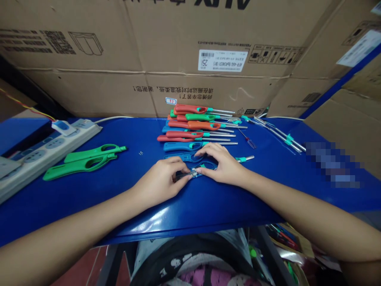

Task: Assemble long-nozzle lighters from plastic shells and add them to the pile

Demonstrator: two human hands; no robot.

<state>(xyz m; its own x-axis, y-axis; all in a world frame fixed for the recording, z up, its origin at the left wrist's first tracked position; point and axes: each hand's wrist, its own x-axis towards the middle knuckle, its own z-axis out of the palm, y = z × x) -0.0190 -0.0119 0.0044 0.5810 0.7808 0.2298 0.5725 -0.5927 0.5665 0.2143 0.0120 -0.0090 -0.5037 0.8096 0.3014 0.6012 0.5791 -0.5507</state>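
Observation:
My left hand [166,176] pinches a small clear lighter part [193,173] between thumb and fingers, low over the blue table. My right hand [222,163] curves over from the other side. Its thumb is at the right end of the same part, and its fingers arch above a blue lighter shell [181,157] that lies open on the table. Some teal and blue pieces show between the hands, partly hidden by the fingers. A silver tube with a teal fitting [244,159] pokes out beyond my right hand.
Behind my hands lie several gas lighters [184,135] with red, orange, green and blue handles. A screwdriver [249,141] and loose metal tubes [276,133] are on the right. Green lighter shells [86,159] and a power strip [50,149] are on the left. A cardboard box [119,87] stands behind.

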